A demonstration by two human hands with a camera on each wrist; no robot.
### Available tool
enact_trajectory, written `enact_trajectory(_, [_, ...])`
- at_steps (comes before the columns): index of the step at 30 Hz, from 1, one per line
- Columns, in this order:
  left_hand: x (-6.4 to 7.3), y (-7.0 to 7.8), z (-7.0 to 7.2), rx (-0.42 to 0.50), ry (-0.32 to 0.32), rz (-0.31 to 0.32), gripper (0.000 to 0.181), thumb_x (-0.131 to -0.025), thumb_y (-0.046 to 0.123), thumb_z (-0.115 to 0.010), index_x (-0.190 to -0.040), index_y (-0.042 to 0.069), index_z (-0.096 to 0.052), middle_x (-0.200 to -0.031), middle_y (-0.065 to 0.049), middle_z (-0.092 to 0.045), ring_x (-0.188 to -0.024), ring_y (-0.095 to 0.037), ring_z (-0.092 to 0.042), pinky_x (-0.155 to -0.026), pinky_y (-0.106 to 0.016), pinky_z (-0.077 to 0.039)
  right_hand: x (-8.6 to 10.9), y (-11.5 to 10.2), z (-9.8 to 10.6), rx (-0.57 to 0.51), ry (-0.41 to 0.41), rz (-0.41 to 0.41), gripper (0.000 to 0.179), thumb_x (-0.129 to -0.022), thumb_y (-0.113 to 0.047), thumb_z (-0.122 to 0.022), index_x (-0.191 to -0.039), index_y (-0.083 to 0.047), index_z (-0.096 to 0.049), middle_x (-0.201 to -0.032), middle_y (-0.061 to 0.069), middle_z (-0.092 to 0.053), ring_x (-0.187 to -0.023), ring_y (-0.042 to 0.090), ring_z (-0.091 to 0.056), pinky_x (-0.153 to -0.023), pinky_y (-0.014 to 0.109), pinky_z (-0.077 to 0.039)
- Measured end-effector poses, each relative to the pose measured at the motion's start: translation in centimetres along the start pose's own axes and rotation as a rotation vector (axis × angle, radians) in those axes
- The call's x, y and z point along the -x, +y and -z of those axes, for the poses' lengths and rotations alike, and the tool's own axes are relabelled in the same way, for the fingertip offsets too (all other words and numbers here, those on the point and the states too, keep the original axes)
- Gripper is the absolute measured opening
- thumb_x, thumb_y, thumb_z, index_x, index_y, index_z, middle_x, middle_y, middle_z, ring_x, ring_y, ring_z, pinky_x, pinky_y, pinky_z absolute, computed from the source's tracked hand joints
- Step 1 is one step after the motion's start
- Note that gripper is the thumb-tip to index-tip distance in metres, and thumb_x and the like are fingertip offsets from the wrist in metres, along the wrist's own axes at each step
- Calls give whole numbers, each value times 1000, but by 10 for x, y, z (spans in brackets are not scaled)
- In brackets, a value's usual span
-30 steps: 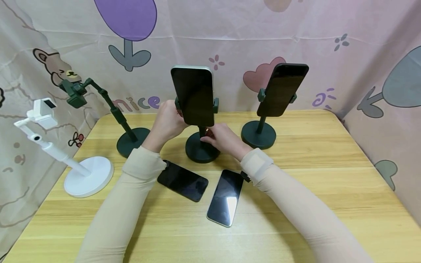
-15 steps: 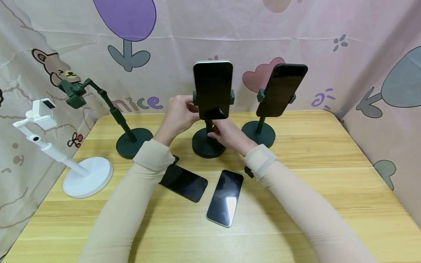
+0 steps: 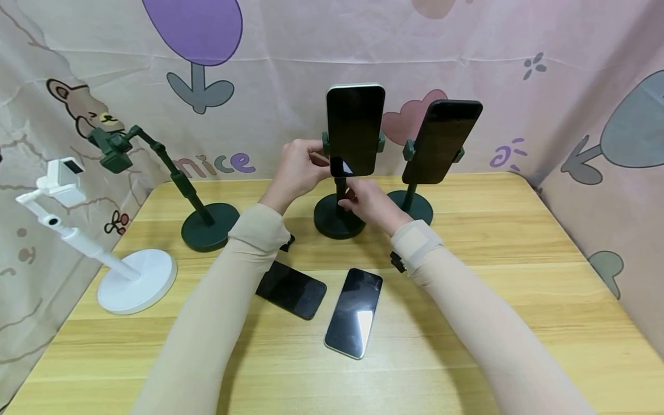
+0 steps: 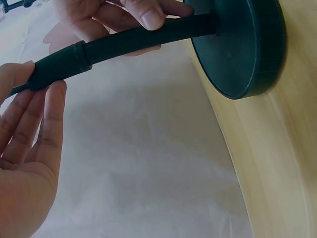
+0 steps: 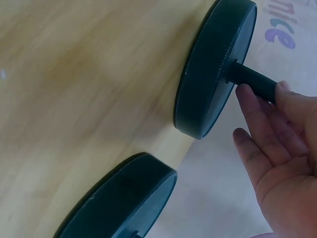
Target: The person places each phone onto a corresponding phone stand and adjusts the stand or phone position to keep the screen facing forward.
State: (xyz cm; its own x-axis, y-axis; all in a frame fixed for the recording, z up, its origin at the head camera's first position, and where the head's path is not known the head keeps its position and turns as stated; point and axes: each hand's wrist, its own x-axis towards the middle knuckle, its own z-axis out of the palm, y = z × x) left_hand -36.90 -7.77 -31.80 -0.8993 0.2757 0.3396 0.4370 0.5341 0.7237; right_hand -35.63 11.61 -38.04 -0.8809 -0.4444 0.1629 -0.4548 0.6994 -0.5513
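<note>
A dark green phone stand (image 3: pixel 339 222) at the back centre carries an upright phone with a pale frame (image 3: pixel 356 129) in its clamp. My left hand (image 3: pixel 301 173) pinches the ribbed collar (image 4: pixel 57 67) high on its pole, thumb on one side and fingertips on the other in the left wrist view. Lower down, my right hand (image 3: pixel 376 204) holds the pole (image 5: pixel 255 82) between thumb and fingers, just above the round base (image 5: pixel 213 74). The phone hides part of the left fingertips in the head view. Whether the base touches the table I cannot tell.
Close on the right stands another green stand (image 3: pixel 412 207) with a tilted black phone (image 3: pixel 442 141). A phoneless green stand (image 3: pixel 210 226) and a white stand (image 3: pixel 137 282) are at left. Two phones lie in front: one black (image 3: pixel 293 291), one silver-edged (image 3: pixel 354 314).
Both hands have carried or slid the centre stand back and to the right, nearer the right-hand stand. Its phone now faces more squarely forward. The phones lying on the table have stayed put.
</note>
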Motion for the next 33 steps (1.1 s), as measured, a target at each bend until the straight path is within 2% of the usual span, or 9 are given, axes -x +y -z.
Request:
enact_trajectory(10, [-9, 3, -4, -1, -15, 39, 17, -94, 15, -85, -110, 12, -83, -111, -10, -80, -103, -25, -81, -90, -43, -67, -4, 5, 3, 26, 12, -18, 23, -104, -13, -71, -124, -2, -65, -121, 18, -74, -109, 31, -75, -99, 43, -64])
enact_trajectory(16, [-9, 2, -5, 2, -17, 57, 17, -94, 15, -85, -111, 12, -83, -111, -10, -80, -105, -25, -80, -91, -43, -66, -4, 6, 2, 25, 18, -15, 24, -104, -13, -71, -124, -2, -65, -121, 18, -74, -109, 31, -75, -99, 43, -64])
enact_trajectory(22, [-8, 2, -6, 2, -16, 77, 16, -95, 14, -84, -110, 12, -83, -109, -10, -80, -107, -25, -80, -93, -43, -66, -5, 7, 2, 2, 11, -49, 24, -104, -15, -72, -124, -4, -66, -121, 16, -74, -110, 30, -75, -98, 43, -64])
enact_trajectory(33, [-7, 3, -6, 4, -14, 85, 15, -95, 16, -84, -110, 12, -83, -108, -10, -80, -107, -26, -80, -95, -42, -65, -5, 7, 2, -11, 19, -57, 22, -103, -15, -73, -122, -4, -67, -119, 16, -74, -108, 29, -74, -95, 43, -64])
